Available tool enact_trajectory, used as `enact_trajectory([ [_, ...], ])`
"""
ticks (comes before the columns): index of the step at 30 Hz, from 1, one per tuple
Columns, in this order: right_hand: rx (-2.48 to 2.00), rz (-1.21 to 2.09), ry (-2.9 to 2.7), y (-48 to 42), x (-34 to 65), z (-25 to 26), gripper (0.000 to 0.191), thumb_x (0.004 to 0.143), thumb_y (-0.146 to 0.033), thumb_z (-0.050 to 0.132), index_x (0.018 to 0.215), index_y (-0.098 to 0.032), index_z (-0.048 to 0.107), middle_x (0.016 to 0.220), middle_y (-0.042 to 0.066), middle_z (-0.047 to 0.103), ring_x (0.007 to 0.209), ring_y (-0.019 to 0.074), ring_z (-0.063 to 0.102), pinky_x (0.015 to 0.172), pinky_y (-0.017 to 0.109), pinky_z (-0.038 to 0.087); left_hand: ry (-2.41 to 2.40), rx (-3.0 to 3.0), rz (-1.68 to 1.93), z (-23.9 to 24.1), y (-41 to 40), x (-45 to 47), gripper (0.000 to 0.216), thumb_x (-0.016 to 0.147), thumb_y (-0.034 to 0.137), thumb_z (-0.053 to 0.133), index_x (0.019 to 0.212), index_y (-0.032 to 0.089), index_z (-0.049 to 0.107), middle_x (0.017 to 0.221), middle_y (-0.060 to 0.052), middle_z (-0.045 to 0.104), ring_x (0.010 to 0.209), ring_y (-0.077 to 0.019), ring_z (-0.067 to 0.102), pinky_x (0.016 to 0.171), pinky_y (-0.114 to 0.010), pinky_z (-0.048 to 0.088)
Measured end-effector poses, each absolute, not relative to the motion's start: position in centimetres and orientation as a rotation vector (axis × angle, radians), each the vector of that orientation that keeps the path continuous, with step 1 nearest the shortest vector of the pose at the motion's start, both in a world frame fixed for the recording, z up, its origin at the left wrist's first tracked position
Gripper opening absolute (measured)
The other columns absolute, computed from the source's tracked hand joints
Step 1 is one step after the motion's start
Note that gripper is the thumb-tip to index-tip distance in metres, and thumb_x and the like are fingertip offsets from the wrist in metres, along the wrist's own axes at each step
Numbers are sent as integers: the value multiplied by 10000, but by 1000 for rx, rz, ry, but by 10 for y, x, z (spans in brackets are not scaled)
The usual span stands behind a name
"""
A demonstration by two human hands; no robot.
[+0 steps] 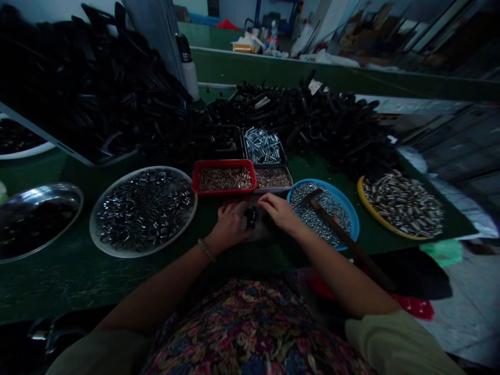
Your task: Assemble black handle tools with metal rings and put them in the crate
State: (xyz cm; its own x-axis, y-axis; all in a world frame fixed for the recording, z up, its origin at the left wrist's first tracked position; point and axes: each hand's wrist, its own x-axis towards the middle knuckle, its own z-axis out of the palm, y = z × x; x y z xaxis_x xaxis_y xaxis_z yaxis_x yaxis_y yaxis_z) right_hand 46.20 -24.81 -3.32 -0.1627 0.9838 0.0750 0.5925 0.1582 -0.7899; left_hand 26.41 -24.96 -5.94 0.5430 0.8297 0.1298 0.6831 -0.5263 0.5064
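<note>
My left hand (229,225), with a beaded bracelet on its wrist, is closed round a small black part (252,216) over a pale work plate (262,229). The part's shape is too dark to make out fully. Just to its right and slightly above, my right hand (282,212) has thumb and index finger pinched together. Whatever those fingertips hold, if anything, is too small to name. Directly beyond my hands are a red tray (194,182) of thin copper-coloured pins and a smaller tray (289,186) of tiny copper-coloured pieces.
A hammer (339,229) lies across the blue basin (356,229) of small metal parts. To the right stands a yellow tray (363,200) of metal cylinders; to the left, a white tray (94,229) of metal rings. Bolts (262,146) and heaps of black parts (332,122) lie behind.
</note>
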Motion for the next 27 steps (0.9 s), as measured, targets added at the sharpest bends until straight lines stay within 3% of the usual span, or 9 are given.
enact_trajectory([
  [5,-1549,623,-1994,-242,452,-46,142,921,-204,500,821,-167,595,845,40,621,822,167,572,761,282,433,1226,2419,501,-59,-250,263,600,730,315,614,1278,163,425,1180,-124,584,1139,-288,492,993,-462,293],
  [12,-1500,-193,-2530,-256,445,-47,210,957,-179,434,879,-142,625,842,93,608,816,231,497,710,350,362,1217,2442,508,-61,-249,263,660,736,330,608,1327,143,383,1212,-138,572,1160,-299,484,992,-470,297],
  [23,-1592,-74,-2508,-251,439,-46,187,956,-207,466,863,-140,613,859,81,607,836,214,523,735,320,405,1236,2495,491,-61,-250,265,630,755,346,587,1317,138,392,1261,-155,556,1163,-307,483,970,-477,313],
  [27,-1604,-18,-2470,-261,464,-39,257,959,-285,476,1144,-150,592,1062,104,632,974,217,556,831,329,431,1259,2472,500,-62,-250,266,620,757,352,593,1307,148,393,1240,-139,569,1155,-298,487,979,-470,302],
])
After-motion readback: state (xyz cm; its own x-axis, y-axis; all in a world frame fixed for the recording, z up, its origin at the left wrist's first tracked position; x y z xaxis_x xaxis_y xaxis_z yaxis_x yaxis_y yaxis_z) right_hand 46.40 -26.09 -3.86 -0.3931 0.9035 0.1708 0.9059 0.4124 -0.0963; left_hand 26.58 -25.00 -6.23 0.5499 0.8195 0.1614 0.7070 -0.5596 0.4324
